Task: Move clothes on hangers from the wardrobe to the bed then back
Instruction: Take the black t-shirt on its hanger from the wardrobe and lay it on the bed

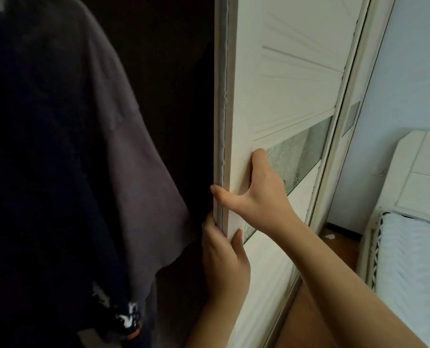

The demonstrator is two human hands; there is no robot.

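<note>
The wardrobe's white sliding door [279, 96] stands in the middle, its grey-sealed edge facing the dark opening on the left. My left hand [225, 259] grips that door edge low down, fingers wrapped behind it and thumb on the front. My right hand [256, 192] presses on the door a little higher, thumb hooked on the edge and fingers spread on the panel. Inside the wardrobe hang a grey garment [123, 136] and a dark navy garment [33, 172] with white print near its hem. Their hangers are out of view.
A second door frame [339, 151] runs beside the first one. At the far right is the bed [414, 267] with a white cover and a white headboard [419, 177]. Wooden floor [344, 249] lies between wardrobe and bed. The wall behind is pale blue.
</note>
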